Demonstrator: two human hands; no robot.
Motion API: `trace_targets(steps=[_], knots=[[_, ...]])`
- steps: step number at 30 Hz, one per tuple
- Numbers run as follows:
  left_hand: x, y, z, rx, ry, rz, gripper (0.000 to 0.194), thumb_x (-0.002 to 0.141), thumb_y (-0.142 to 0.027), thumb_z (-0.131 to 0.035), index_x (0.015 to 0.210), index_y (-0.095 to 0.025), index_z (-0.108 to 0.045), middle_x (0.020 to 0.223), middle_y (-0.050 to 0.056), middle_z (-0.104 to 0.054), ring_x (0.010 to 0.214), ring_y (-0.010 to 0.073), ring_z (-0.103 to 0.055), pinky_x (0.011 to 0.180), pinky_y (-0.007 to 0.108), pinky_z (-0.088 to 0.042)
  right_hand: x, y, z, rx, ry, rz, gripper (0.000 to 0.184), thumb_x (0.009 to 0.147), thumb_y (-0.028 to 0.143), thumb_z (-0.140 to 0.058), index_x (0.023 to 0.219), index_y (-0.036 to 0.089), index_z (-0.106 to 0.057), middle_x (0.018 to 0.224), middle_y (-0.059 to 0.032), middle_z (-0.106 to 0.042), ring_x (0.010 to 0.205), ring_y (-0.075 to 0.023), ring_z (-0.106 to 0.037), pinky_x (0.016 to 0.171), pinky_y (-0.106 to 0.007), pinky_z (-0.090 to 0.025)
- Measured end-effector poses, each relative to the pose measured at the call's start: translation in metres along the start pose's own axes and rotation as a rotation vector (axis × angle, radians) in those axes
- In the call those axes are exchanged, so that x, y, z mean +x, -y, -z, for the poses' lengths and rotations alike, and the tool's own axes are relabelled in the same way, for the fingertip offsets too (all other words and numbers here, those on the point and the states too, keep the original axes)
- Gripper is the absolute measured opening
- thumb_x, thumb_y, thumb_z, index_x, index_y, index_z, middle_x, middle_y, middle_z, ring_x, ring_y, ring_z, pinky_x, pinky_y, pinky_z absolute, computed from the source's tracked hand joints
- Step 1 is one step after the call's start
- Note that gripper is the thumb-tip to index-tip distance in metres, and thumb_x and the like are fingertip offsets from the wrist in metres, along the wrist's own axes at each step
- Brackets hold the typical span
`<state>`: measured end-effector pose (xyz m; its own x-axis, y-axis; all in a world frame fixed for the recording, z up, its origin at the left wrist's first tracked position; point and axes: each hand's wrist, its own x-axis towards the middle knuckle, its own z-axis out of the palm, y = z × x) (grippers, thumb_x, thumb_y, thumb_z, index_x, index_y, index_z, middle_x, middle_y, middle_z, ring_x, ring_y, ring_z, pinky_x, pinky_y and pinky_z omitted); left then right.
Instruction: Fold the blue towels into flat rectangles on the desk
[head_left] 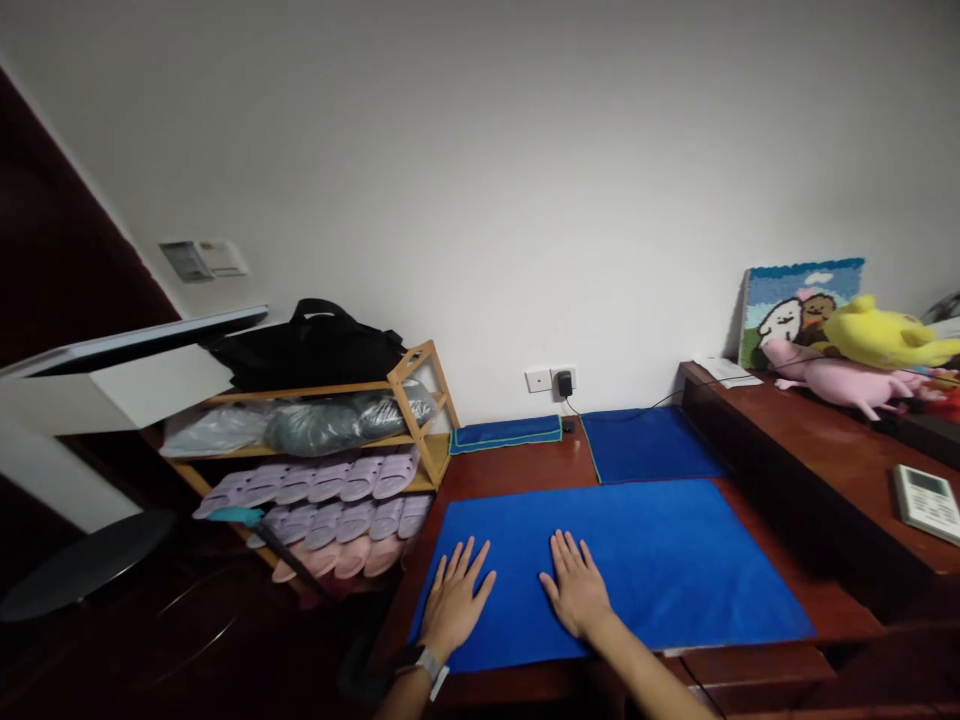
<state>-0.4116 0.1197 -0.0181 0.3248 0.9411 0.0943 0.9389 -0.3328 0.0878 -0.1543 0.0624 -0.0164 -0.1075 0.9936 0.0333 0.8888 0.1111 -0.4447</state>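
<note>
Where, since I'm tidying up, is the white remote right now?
In the head view, the white remote lies at the far right on the raised wooden surface, nearer the camera than the pink plush toy.

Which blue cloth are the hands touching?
The biggest, brightest blue cloth, at the front. Both the left hand and right hand lie flat on it. The two darker cloths are behind it, nearer the wall.
</note>
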Motion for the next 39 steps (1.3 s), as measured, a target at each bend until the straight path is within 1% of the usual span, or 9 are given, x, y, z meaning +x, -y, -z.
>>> trace_targets(steps=[3,9,11,13,16,28,31,35,39], knots=[[0.002,0.001,0.003,0.005,0.018,0.020,0.061,0.102,-0.059,-0.033,0.159,-0.036,-0.032,0.169,0.001,-0.026,0.156,0.0254,-0.021,0.127,0.052,-0.019,-0.021,-0.062,0.021,-0.081,-0.040,-0.119,0.076,0.101,0.059,-0.022,0.161,0.012,-0.027,0.167,-0.0106,-0.021,0.156,-0.0262,-0.017,0.128,-0.049,-0.013],[0.007,0.002,0.000,0.003,-0.014,0.017,0.061,0.102,-0.059,-0.034,0.159,-0.035,-0.033,0.168,0.003,-0.028,0.156,0.0265,-0.022,0.126,0.053,-0.020,-0.091,-0.229,0.073,-0.272,-0.097,-0.490,0.079,0.099,0.055,-0.023,0.161,0.008,-0.023,0.168,-0.0106,-0.023,0.156,-0.0269,-0.017,0.127,-0.048,-0.013],[0.007,0.001,-0.001,0.010,-0.011,0.023,0.062,0.102,-0.059,-0.034,0.159,-0.034,-0.033,0.168,0.003,-0.029,0.156,0.0265,-0.022,0.126,0.053,-0.019,-0.109,-0.267,0.084,-0.288,-0.104,-0.569,0.078,0.098,0.053,-0.022,0.162,0.008,-0.022,0.169,-0.0102,-0.022,0.156,-0.0264,-0.018,0.127,-0.048,-0.015],[0.007,0.001,-0.002,0.012,-0.007,0.029,0.062,0.102,-0.060,-0.034,0.159,-0.034,-0.032,0.168,0.004,-0.029,0.156,0.0266,-0.022,0.126,0.052,-0.019,-0.119,-0.289,0.089,-0.297,-0.117,-0.591,0.077,0.098,0.051,-0.020,0.162,0.009,-0.022,0.169,-0.0091,-0.021,0.156,-0.0250,-0.018,0.127,-0.047,-0.016],[0.007,0.001,-0.001,0.003,-0.001,0.034,0.062,0.102,-0.060,-0.034,0.159,-0.035,-0.031,0.168,0.003,-0.028,0.156,0.0264,-0.022,0.126,0.052,-0.019,-0.123,-0.297,0.089,-0.308,-0.123,-0.586,0.077,0.097,0.050,-0.018,0.162,0.008,-0.021,0.170,-0.0077,-0.020,0.157,-0.0239,-0.016,0.127,-0.045,-0.015],[0.004,-0.002,0.008,-0.006,0.013,0.042,0.060,0.102,-0.058,-0.035,0.158,-0.035,-0.034,0.168,0.002,-0.028,0.156,0.0253,-0.022,0.126,0.051,-0.018,-0.122,-0.295,0.085,-0.363,-0.080,-0.579,0.077,0.096,0.049,-0.018,0.162,0.008,-0.020,0.170,-0.0075,-0.017,0.157,-0.0244,-0.016,0.126,-0.045,-0.018],[0.003,-0.002,0.007,-0.003,-0.003,0.031,0.060,0.102,-0.057,-0.036,0.158,-0.035,-0.035,0.167,0.002,-0.030,0.156,0.0258,-0.023,0.126,0.052,-0.019,-0.121,-0.290,0.085,-0.418,-0.097,-0.588,0.075,0.096,0.045,-0.021,0.161,0.008,-0.028,0.168,-0.0090,-0.023,0.155,-0.0272,-0.023,0.126,-0.051,-0.017],[0.004,0.000,0.003,0.002,-0.022,0.026,0.058,0.102,-0.055,-0.038,0.157,-0.036,-0.036,0.167,0.001,-0.032,0.155,0.0254,-0.026,0.126,0.052,-0.020,-0.103,-0.291,0.098,-0.510,-0.177,-0.568,0.068,0.095,0.042,-0.024,0.149,0.011,-0.050,0.158,-0.0141,-0.045,0.149,-0.0338,-0.036,0.124,-0.059,-0.015],[0.005,0.004,-0.002,0.008,-0.057,0.012,0.057,0.102,-0.053,-0.039,0.156,-0.037,-0.038,0.166,0.001,-0.035,0.154,0.0254,-0.029,0.125,0.053,-0.024,-0.063,-0.310,0.123,-0.415,-0.206,-0.530,0.064,0.099,0.042,-0.021,0.154,0.021,-0.044,0.163,-0.0076,-0.040,0.152,-0.0294,-0.030,0.123,-0.053,-0.023]])
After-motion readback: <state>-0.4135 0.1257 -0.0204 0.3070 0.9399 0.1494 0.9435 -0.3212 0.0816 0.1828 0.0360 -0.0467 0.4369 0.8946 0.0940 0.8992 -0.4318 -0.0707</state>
